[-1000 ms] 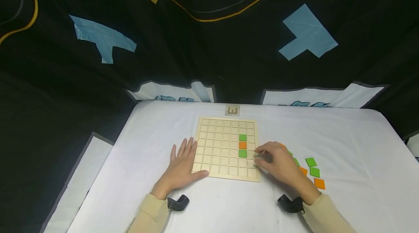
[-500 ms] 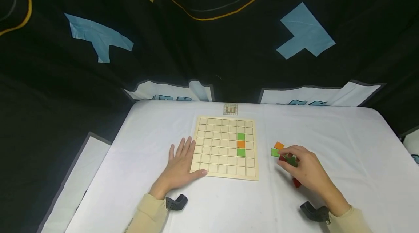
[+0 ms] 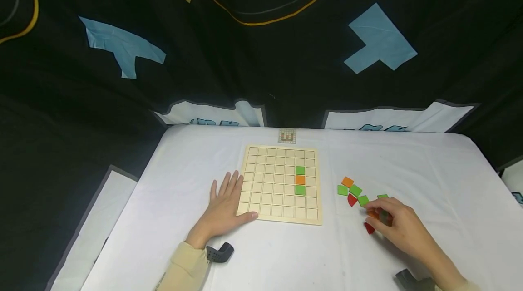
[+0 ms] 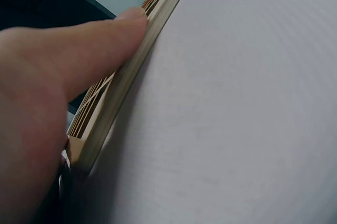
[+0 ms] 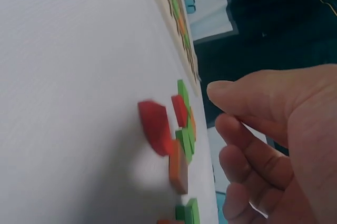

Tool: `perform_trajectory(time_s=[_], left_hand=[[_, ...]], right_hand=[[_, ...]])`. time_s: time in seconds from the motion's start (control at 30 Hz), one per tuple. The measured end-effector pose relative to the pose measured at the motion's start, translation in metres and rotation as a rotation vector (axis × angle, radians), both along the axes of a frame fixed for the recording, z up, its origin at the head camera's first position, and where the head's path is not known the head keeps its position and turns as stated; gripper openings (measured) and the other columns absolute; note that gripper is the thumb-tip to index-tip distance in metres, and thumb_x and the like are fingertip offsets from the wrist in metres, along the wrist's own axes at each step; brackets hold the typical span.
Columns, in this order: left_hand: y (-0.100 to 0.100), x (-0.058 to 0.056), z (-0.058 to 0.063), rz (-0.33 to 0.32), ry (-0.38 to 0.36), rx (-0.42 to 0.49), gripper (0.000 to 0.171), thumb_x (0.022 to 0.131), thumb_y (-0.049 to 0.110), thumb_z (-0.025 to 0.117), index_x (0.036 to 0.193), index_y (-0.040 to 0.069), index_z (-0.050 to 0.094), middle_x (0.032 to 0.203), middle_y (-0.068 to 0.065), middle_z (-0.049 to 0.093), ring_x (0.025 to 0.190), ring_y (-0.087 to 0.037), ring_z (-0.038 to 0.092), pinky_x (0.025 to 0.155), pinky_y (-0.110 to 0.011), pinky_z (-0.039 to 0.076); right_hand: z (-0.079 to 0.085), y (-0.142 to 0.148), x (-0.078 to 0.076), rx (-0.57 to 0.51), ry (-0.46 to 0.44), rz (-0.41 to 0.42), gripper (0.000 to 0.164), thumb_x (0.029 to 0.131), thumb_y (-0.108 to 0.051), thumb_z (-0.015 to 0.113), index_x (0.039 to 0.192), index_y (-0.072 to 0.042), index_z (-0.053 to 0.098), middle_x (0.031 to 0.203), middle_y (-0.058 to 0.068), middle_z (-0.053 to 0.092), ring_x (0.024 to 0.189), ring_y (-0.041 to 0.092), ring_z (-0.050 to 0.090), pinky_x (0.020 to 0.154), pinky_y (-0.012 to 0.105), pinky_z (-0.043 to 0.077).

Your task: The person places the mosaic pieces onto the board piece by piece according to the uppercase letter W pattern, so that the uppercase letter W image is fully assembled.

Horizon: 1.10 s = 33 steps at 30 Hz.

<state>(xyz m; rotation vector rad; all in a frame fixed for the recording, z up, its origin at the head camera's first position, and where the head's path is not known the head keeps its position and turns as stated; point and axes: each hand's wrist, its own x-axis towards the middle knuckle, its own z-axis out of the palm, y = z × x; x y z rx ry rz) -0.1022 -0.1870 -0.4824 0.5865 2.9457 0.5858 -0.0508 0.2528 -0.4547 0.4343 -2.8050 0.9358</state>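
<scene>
A wooden grid board [image 3: 273, 186] lies on the table, with two green tiles and one orange tile [image 3: 300, 180] set in a column on its right. My left hand [image 3: 222, 207] rests flat by the board's left edge, fingers straight, its thumb over the front rim in the left wrist view. Over the loose pieces hovers my right hand [image 3: 402, 225], thumb and fingers loosely bent, nothing between them in the right wrist view. Just under it are an orange tile [image 5: 178, 167] and a red piece with a curved edge [image 5: 155, 127]. Some pieces are partly hidden by the hand.
Green tiles [image 3: 342, 190], another orange tile [image 3: 347, 182] and a second red piece [image 3: 352, 200] lie right of the board. A small card with a grid pattern [image 3: 287, 136] sits behind it on the white tabletop [image 3: 204, 155]. A dark curtain [image 3: 261, 64] hangs behind.
My right hand has moved from the board's right edge rightward and toward the front, over the loose pieces, uncovering several tiles. The left hand stays in place.
</scene>
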Motion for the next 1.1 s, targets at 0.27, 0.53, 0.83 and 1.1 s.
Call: perform_trajectory(time_s=[0.27,0.53,0.83,1.1], left_hand=[[0.001,0.0,0.0,-0.006,0.01,0.007,0.111,0.087,0.069,0.06,0.158,-0.004,0.015,0.166,-0.021,0.007,0.153,-0.04,0.001,0.116,-0.066,-0.006],[0.0,0.0,0.0,-0.008,0.013,0.004,0.111,0.087,0.069,0.059,0.158,-0.004,0.015,0.166,-0.021,0.008,0.153,-0.041,0.001,0.116,-0.066,-0.005],[0.0,0.0,0.0,-0.004,0.017,-0.002,0.111,0.087,0.069,0.059,0.158,-0.004,0.015,0.166,-0.021,0.008,0.153,-0.041,0.002,0.116,-0.067,-0.004],[0.0,0.0,0.001,0.003,-0.002,-0.007,0.112,0.087,0.07,0.059,0.159,-0.003,0.014,0.166,-0.021,0.006,0.153,-0.04,0.0,0.117,-0.065,-0.006]], right_hand=[[-0.001,0.009,0.012,0.072,-0.105,-0.003,0.033,0.077,-0.012,0.087,0.106,-0.025,0.075,0.102,-0.011,0.067,0.083,0.007,0.053,0.067,0.022,0.047],[-0.004,0.011,0.018,0.14,-0.138,-0.01,0.037,0.076,-0.015,0.088,0.107,-0.029,0.075,0.106,-0.009,0.067,0.096,0.014,0.06,0.079,0.026,0.053],[-0.005,0.005,0.021,0.206,-0.152,-0.025,0.035,0.076,-0.014,0.087,0.107,-0.027,0.076,0.105,-0.009,0.062,0.095,0.012,0.055,0.079,0.03,0.053],[-0.002,0.006,0.019,0.253,-0.173,-0.068,0.034,0.077,-0.016,0.086,0.11,-0.019,0.078,0.107,-0.002,0.064,0.096,0.016,0.055,0.078,0.035,0.055]])
